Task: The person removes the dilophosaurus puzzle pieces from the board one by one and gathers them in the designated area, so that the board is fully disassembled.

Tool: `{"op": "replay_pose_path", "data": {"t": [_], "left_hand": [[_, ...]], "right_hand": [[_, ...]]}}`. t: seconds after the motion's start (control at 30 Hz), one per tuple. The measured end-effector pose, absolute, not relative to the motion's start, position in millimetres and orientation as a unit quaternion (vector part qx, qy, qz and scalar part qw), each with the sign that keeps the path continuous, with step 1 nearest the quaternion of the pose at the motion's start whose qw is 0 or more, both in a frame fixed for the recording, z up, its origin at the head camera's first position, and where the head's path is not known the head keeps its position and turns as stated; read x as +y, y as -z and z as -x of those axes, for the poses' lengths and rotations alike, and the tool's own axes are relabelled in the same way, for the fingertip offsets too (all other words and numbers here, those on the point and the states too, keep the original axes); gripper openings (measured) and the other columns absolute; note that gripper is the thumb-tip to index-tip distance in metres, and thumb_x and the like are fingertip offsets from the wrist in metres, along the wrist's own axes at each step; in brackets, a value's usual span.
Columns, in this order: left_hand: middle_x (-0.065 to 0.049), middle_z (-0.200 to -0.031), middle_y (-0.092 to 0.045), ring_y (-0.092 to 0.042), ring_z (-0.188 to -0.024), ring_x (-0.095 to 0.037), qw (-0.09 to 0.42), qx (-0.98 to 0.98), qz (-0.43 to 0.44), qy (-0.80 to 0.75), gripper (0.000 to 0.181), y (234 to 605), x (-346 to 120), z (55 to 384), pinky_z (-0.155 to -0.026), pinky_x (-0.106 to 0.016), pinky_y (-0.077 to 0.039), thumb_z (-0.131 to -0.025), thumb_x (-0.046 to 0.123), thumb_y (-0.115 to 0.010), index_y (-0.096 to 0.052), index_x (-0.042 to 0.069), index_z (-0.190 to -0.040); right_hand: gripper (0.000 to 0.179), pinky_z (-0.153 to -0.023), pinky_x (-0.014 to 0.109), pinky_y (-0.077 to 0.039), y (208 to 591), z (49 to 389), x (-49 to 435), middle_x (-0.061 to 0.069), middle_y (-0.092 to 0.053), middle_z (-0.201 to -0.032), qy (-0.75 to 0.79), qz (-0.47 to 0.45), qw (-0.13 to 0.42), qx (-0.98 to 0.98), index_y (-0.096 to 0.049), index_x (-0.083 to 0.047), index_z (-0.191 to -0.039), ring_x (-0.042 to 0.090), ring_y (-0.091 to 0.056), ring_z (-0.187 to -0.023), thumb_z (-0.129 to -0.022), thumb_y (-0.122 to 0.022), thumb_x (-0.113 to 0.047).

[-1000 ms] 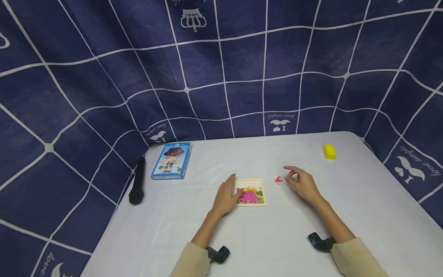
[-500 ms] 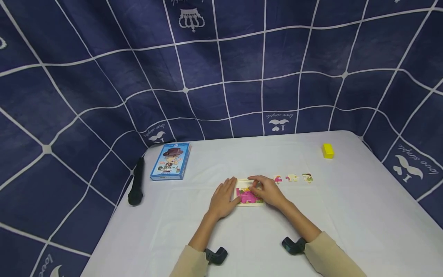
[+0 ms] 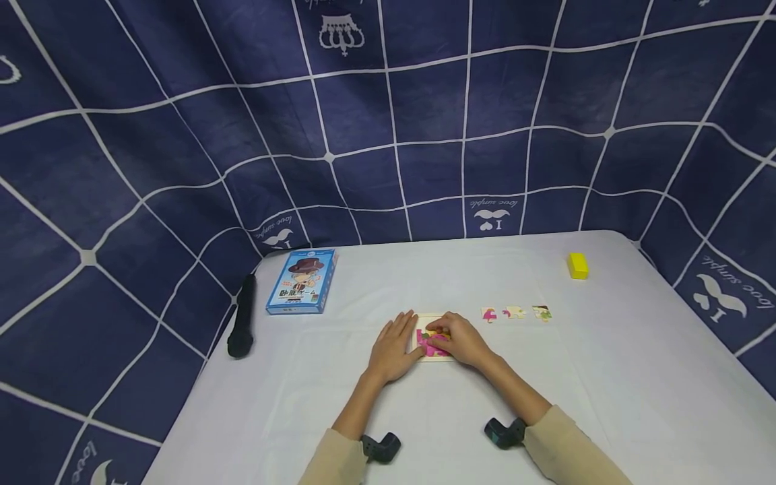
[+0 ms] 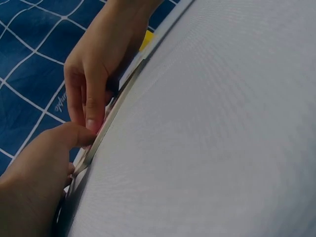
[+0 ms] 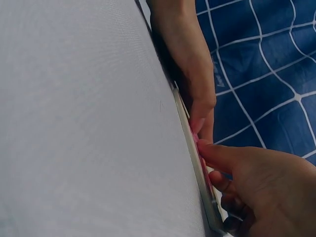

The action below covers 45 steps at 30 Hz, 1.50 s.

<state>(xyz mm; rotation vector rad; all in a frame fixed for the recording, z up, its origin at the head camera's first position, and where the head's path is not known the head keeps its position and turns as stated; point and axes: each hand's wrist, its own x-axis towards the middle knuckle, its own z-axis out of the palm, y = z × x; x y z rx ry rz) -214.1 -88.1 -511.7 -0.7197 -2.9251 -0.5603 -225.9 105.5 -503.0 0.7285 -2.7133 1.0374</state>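
A shallow cream puzzle tray (image 3: 434,360) lies on the white table, holding joined pieces of a pink dinosaur picture (image 3: 432,349). My left hand (image 3: 390,349) rests along the tray's left side with fingers extended, its thumb reaching over the rim onto the picture. From the right, my right hand (image 3: 465,340) bends over the tray, thumb and forefinger pinching a small puzzle piece (image 3: 426,335) low over the picture; the fingers hide most of it. In the right wrist view the thumb (image 5: 217,153) meets the pink picture's surface. Three loose puzzle pieces (image 3: 514,312) lie in a row right of the tray.
A blue card-game box (image 3: 301,281) lies at the back left, beside a black microphone (image 3: 242,320). Toward the back right stands a small yellow block (image 3: 578,266). A dark blue checked curtain (image 3: 424,162) hangs behind the table.
My right hand has moved left from the loose pieces to above the tray, then slightly further left over the picture. My left hand has stayed at the tray's left side.
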Motion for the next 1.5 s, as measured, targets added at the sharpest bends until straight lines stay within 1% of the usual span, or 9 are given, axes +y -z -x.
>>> {"op": "replay_pose_path", "data": {"t": [0.23, 0.4, 0.53, 0.63, 0.9, 1.2, 1.33, 1.43, 1.5], "left_hand": [[-0.005, -0.15, -0.025, -0.018, -0.138, -0.022, 0.045, -0.954, 0.236, 0.179, 0.073, 512.1, -87.2, 213.8, -0.112, -0.038, -0.013, -0.088, 0.051, -0.045, -0.03, 0.008, -0.144], [-0.004, -0.15, -0.026, -0.018, -0.138, -0.021, 0.048, -0.954, 0.235, 0.18, 0.073, 512.6, -87.3, 213.8, -0.112, -0.037, -0.013, -0.087, 0.051, -0.046, -0.031, 0.008, -0.144], [-0.003, -0.15, -0.026, -0.018, -0.138, -0.02, 0.051, -0.954, 0.233, 0.18, 0.073, 512.7, -87.3, 214.2, -0.112, -0.037, -0.013, -0.086, 0.051, -0.047, -0.031, 0.009, -0.144], [-0.003, -0.15, -0.026, -0.018, -0.138, -0.019, 0.052, -0.955, 0.232, 0.18, 0.073, 512.6, -87.2, 214.5, -0.112, -0.036, -0.013, -0.086, 0.051, -0.048, -0.032, 0.009, -0.144], [-0.002, -0.15, -0.026, -0.017, -0.138, -0.018, 0.05, -0.956, 0.23, 0.177, 0.074, 512.9, -87.2, 215.5, -0.112, -0.035, -0.012, -0.086, 0.052, -0.048, -0.031, 0.01, -0.144], [-0.001, -0.151, -0.025, -0.016, -0.139, -0.017, 0.042, -0.957, 0.224, 0.18, 0.074, 514.4, -86.6, 215.0, -0.112, -0.035, -0.011, -0.086, 0.052, -0.047, -0.031, 0.011, -0.145], [-0.001, -0.151, -0.025, -0.016, -0.139, -0.018, 0.041, -0.956, 0.225, 0.182, 0.074, 514.2, -86.6, 214.9, -0.112, -0.035, -0.011, -0.086, 0.052, -0.047, -0.031, 0.01, -0.145], [-0.001, -0.15, -0.026, -0.017, -0.138, -0.018, 0.046, -0.956, 0.226, 0.182, 0.073, 513.6, -86.6, 214.9, -0.112, -0.035, -0.011, -0.086, 0.051, -0.047, -0.031, 0.01, -0.144], [-0.002, -0.15, -0.026, -0.018, -0.138, -0.019, 0.047, -0.956, 0.227, 0.182, 0.073, 513.4, -86.4, 214.8, -0.112, -0.035, -0.012, -0.086, 0.051, -0.047, -0.031, 0.01, -0.144]], "right_hand": [[0.026, -0.066, 0.028, -0.045, 505.1, 226.1, 105.9, -0.005, -0.056, -0.08, -0.381, -0.256, 0.088, -0.884, -0.067, -0.01, -0.1, 0.011, -0.051, -0.074, -0.077, -0.076, -0.019], [0.025, -0.068, 0.03, -0.045, 506.5, 226.3, 106.5, -0.006, -0.059, -0.079, -0.398, -0.26, 0.099, -0.874, -0.067, -0.012, -0.098, 0.012, -0.053, -0.075, -0.076, -0.076, -0.016], [0.025, -0.07, 0.034, -0.047, 505.9, 227.1, 107.2, -0.006, -0.062, -0.078, -0.421, -0.264, 0.099, -0.862, -0.067, -0.012, -0.098, 0.014, -0.056, -0.077, -0.075, -0.076, -0.008], [0.025, -0.069, 0.033, -0.048, 505.5, 227.3, 107.7, -0.005, -0.064, -0.077, -0.436, -0.264, 0.095, -0.855, -0.067, -0.012, -0.098, 0.014, -0.057, -0.077, -0.075, -0.075, -0.005], [0.022, -0.061, 0.026, -0.048, 507.5, 228.0, 108.9, -0.004, -0.066, -0.078, -0.463, -0.265, 0.093, -0.841, -0.067, -0.012, -0.097, 0.011, -0.059, -0.073, -0.076, -0.074, -0.006], [0.023, -0.059, 0.023, -0.049, 510.0, 227.2, 109.0, 0.0, -0.067, -0.079, -0.488, -0.27, 0.092, -0.825, -0.067, -0.01, -0.097, 0.011, -0.062, -0.072, -0.076, -0.074, -0.003], [0.023, -0.051, 0.021, -0.043, 511.6, 228.6, 109.3, -0.003, -0.068, -0.078, -0.484, -0.256, 0.096, -0.831, -0.067, -0.012, -0.097, 0.007, -0.058, -0.065, -0.076, -0.075, -0.006], [0.024, -0.045, 0.021, -0.035, 512.8, 230.4, 109.9, -0.004, -0.068, -0.078, -0.481, -0.245, 0.099, -0.836, -0.067, -0.014, -0.098, 0.005, -0.049, -0.057, -0.076, -0.075, -0.01], [0.024, -0.043, 0.021, -0.032, 512.1, 231.0, 110.8, -0.004, -0.069, -0.079, -0.482, -0.239, 0.099, -0.837, -0.068, -0.014, -0.099, 0.006, -0.043, -0.052, -0.076, -0.075, -0.012]]}}
